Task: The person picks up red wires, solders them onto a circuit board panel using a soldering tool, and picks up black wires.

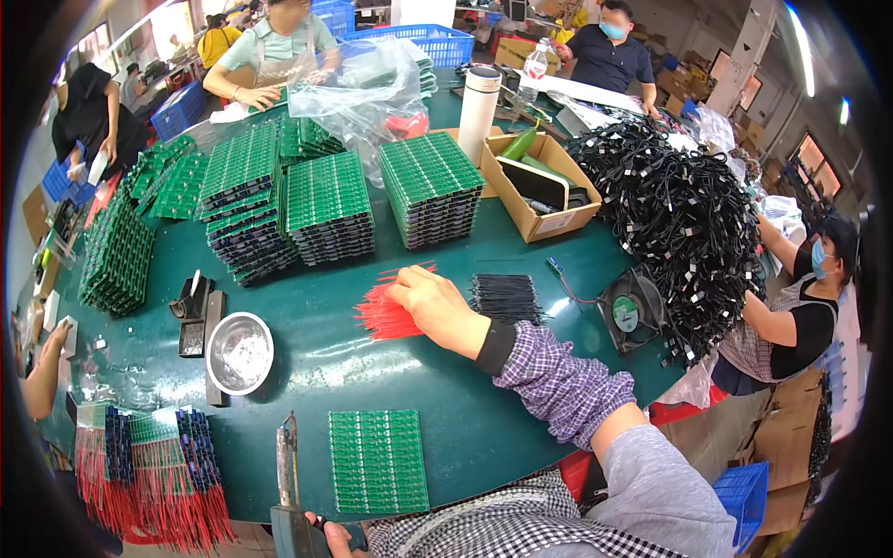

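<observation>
My right hand, in a purple checked sleeve cover with a black cuff, reaches over a pile of red wires. Its fingers are closed on some of them, the fingertips partly hidden. Just right of it lies a bundle of black wires. At the lower edge my left hand grips the teal handle of a soldering gun, whose metal tip points up. Flat on the table in front of me rests a green circuit board panel. A metal bowl stands beyond the soldering gun.
Stacks of green circuit boards fill the far left. Boards with red wires hang at the near left edge. A cardboard box, a white bottle, a fan and heaped black cables stand right. Other people work around the table.
</observation>
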